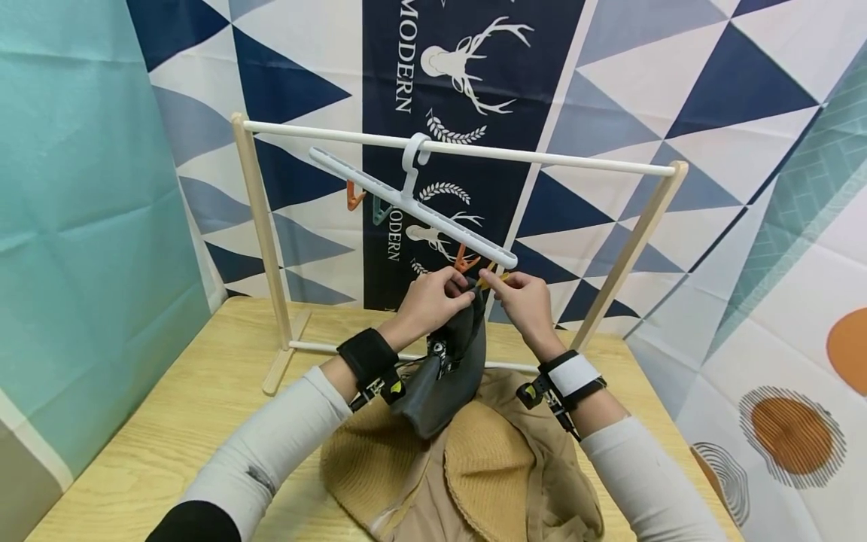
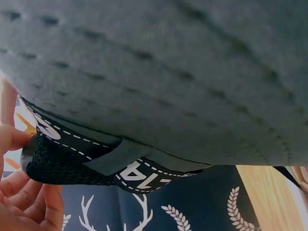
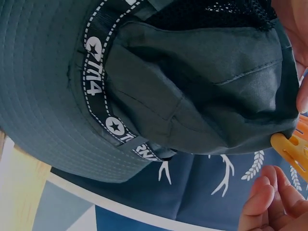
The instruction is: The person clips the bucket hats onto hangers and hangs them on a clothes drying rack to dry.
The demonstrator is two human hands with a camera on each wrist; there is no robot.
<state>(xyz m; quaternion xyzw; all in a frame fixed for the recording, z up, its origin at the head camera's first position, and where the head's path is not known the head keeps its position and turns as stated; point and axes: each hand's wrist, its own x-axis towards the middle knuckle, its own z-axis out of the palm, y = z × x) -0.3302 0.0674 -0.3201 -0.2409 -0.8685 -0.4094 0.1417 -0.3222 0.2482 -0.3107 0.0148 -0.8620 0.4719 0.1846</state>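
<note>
A dark grey brimmed hat hangs crown-up from my hands, its lettered inner band and black mesh showing. My left hand pinches the crown's top edge, and its fingers appear beside the mesh in the left wrist view. At that same edge my right hand grips a yellow clothes peg, whose tip meets the hat fabric. Just above is the low right end of a tilted pale hanger. An orange peg dangles from it right by my left fingertips.
The hanger hooks over the white rail of a wooden rack. Another orange peg and a teal peg hang from its raised left side. Below, a tan ribbed item and beige cloth lie on the wooden table.
</note>
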